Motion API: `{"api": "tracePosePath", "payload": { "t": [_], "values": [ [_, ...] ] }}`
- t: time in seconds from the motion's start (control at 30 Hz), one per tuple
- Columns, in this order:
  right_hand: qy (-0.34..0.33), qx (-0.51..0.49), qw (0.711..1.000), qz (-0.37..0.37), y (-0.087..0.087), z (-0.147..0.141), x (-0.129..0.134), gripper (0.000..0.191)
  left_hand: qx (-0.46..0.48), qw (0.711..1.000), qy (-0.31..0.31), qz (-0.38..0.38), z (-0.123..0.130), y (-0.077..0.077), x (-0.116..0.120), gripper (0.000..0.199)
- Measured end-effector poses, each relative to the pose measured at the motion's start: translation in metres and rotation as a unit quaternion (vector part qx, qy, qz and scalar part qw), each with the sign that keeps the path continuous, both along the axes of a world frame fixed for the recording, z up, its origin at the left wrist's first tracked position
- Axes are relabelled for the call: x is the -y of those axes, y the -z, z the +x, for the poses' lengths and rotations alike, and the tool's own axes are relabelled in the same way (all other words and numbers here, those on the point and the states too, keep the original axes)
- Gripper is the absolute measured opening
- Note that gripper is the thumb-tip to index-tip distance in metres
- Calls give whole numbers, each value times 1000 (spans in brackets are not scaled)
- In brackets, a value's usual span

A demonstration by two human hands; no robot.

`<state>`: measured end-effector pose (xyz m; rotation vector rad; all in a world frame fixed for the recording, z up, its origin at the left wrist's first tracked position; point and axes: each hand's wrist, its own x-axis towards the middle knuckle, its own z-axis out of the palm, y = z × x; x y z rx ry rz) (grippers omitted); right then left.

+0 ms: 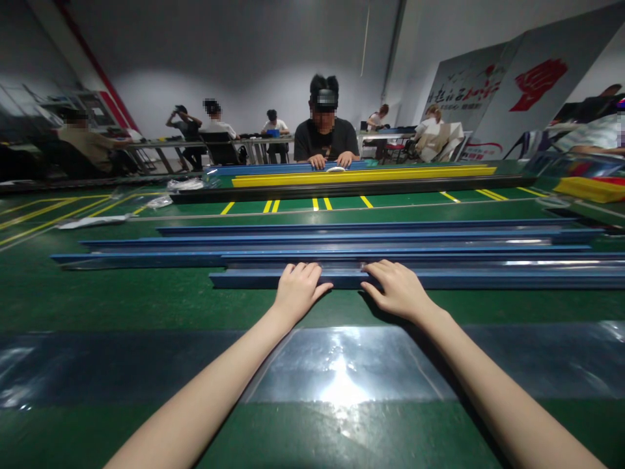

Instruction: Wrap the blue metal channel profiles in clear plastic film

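A long blue plastic channel strip (469, 281) lies crosswise on the green tabletop, nearest of several alike. My left hand (299, 290) grips its front wall, fingers hooked over into the trough and thumb along the near face. A short gap to the right, my right hand (398, 290) holds the same wall in a like way. Both sets of fingertips are partly hidden inside the channel. Clear film shines in the trough. Between my forearms and beyond them stretches a wide clear plastic strip (336, 365), flat on the table and glossy with reflected light.
More blue channels (122, 260) lie just behind. Farther off are a black strip (342, 190), a yellow strip (366, 176) and yellow tape marks. Facing me, a person (326, 133) rests both hands at the far edge. A yellow tray (590, 189) stands at right; others sit behind.
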<state>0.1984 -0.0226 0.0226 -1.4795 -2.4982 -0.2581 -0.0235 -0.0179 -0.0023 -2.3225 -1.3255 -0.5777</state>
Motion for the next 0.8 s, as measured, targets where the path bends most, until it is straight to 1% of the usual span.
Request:
{"api": "tracePosePath", "payload": {
  "t": [0.3, 0.8],
  "values": [
    [-7, -15, 1000, 8, 5, 0, -1, 37, -5, 1000, -3, 8, 0, 0, 0, 36],
    [-21, -24, 999, 36, 10, 1, -2, 32, -26, 999, -25, 13, 1, -4, 2, 34]
  ]
}}
